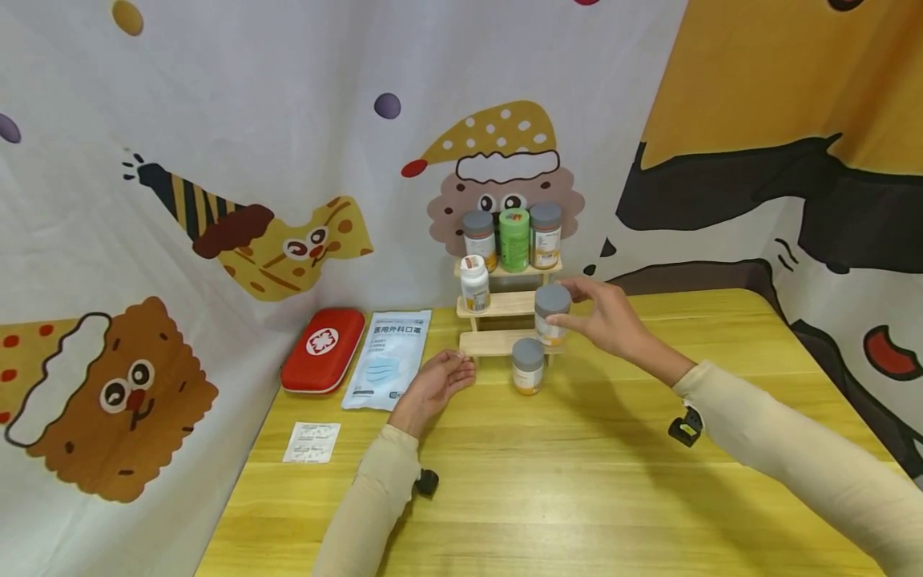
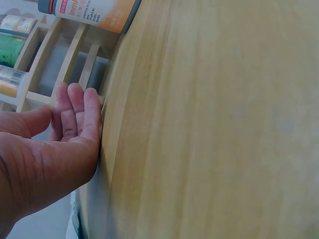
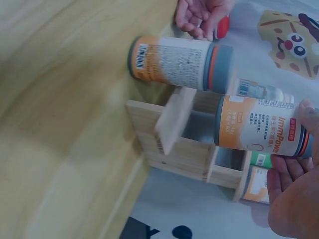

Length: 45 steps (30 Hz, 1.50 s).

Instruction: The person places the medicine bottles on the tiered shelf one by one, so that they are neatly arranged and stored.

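My right hand (image 1: 609,320) grips a grey-lidded supplement bottle (image 1: 551,314) around its lid, thumb on the near side. The bottle is upright at the right end of a stepped wooden rack (image 1: 490,343), overlapping its lower steps in the head view. In the right wrist view its label (image 3: 264,124) is orange and white. My left hand (image 1: 436,385) is at the left end of the lowest step, fingertips right at the wood and fingers loosely bent. A second grey-lidded bottle (image 1: 528,367) stands on the table in front of the rack.
The top step carries a grey-lidded bottle (image 1: 479,240), a green bottle (image 1: 514,240) and another grey-lidded bottle (image 1: 546,235). A small white bottle (image 1: 474,284) stands on the middle step. Left lie a red first-aid case (image 1: 322,351), a mask packet (image 1: 385,361) and a white sachet (image 1: 312,442).
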Each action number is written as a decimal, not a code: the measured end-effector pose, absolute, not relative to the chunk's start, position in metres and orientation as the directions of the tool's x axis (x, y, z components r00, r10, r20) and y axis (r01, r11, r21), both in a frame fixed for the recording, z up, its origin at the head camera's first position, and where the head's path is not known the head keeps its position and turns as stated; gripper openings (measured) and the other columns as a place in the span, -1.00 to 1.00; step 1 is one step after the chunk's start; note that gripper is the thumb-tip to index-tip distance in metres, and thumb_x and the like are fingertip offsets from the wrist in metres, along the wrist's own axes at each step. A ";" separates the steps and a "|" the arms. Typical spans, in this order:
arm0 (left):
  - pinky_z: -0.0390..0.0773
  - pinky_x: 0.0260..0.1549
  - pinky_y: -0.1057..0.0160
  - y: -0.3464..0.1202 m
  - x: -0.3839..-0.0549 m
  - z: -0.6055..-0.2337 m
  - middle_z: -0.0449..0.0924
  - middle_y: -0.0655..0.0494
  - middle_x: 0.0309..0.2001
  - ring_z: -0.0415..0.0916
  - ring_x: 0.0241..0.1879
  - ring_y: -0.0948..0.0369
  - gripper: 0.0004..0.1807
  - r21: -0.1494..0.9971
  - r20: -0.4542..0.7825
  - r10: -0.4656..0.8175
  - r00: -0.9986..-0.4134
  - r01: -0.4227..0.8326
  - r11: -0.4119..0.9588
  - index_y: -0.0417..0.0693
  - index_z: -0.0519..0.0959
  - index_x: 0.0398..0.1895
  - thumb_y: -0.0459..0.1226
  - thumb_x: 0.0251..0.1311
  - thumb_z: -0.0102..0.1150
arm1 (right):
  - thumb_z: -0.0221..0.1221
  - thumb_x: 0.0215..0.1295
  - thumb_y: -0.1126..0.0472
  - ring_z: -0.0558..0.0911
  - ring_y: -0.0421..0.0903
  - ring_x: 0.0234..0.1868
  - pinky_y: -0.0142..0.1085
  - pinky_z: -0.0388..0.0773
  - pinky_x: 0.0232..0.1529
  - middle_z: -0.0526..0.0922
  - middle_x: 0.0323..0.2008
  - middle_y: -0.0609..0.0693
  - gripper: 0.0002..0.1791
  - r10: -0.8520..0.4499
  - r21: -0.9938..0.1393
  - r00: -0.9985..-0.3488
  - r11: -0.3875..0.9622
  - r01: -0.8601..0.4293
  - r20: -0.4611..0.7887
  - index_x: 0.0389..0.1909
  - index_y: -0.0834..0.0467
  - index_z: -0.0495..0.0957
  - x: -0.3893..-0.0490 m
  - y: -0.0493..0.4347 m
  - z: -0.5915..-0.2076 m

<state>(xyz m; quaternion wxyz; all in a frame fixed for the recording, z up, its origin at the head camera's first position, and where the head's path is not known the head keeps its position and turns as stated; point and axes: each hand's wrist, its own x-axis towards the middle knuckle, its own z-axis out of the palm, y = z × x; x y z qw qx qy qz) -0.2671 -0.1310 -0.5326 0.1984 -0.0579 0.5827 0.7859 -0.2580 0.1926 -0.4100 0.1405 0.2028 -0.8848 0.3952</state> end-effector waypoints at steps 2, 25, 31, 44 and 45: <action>0.76 0.14 0.17 -0.131 -0.267 -0.532 0.67 0.06 -0.16 0.67 -0.10 0.16 -0.88 0.890 -0.326 0.243 -0.913 -0.384 -0.246 -0.11 0.47 -0.06 -0.26 0.67 -0.04 | 0.55 0.21 0.09 0.70 0.13 0.07 0.09 0.67 0.12 0.77 0.04 0.11 -0.39 -0.245 -0.641 -0.878 0.607 -0.470 0.411 0.25 0.16 0.62 -0.260 0.189 -0.405; 0.76 0.16 0.17 -0.134 -0.267 -0.531 0.65 0.05 -0.15 0.66 -0.07 0.13 -0.87 0.889 -0.336 0.230 -0.913 -0.388 -0.243 -0.11 0.48 -0.04 -0.27 0.67 -0.05 | 0.52 0.27 0.13 0.68 0.08 0.11 0.05 0.72 0.15 0.71 0.10 0.16 -0.33 -0.118 -0.761 -0.874 0.445 -0.471 0.472 0.36 0.17 0.53 -0.303 0.144 -0.416; 0.67 0.34 0.04 -0.131 -0.266 -0.527 0.64 0.05 -0.15 0.65 -0.06 0.14 -0.87 0.890 -0.332 0.244 -0.911 -0.388 -0.239 -0.14 0.47 -0.02 -0.27 0.67 -0.06 | 0.53 0.25 0.17 0.69 0.06 0.06 -0.02 0.74 0.08 0.70 0.10 0.17 -0.31 -0.063 -0.784 -0.887 0.441 -0.437 0.458 0.36 0.20 0.51 -0.308 0.138 -0.418; 0.77 0.12 0.17 -0.129 -0.271 -0.533 0.67 0.05 -0.19 0.67 -0.14 0.18 -0.88 0.885 -0.327 0.233 -0.916 -0.383 -0.264 -0.08 0.48 -0.10 -0.28 0.66 -0.04 | 0.52 0.27 0.09 0.70 0.10 -0.05 -0.19 0.75 -0.06 0.70 0.04 0.20 -0.30 -0.060 -0.762 -0.893 0.497 -0.414 0.446 0.35 0.22 0.49 -0.318 0.123 -0.421; 0.77 0.11 0.18 -0.129 -0.271 -0.534 0.67 0.06 -0.19 0.67 -0.14 0.18 -0.88 0.886 -0.326 0.233 -0.916 -0.382 -0.263 -0.08 0.48 -0.10 -0.28 0.66 -0.05 | 0.52 0.27 0.09 0.70 0.10 -0.03 -0.14 0.75 -0.04 0.69 0.05 0.20 -0.30 -0.056 -0.770 -0.898 0.494 -0.404 0.436 0.35 0.21 0.47 -0.318 0.122 -0.421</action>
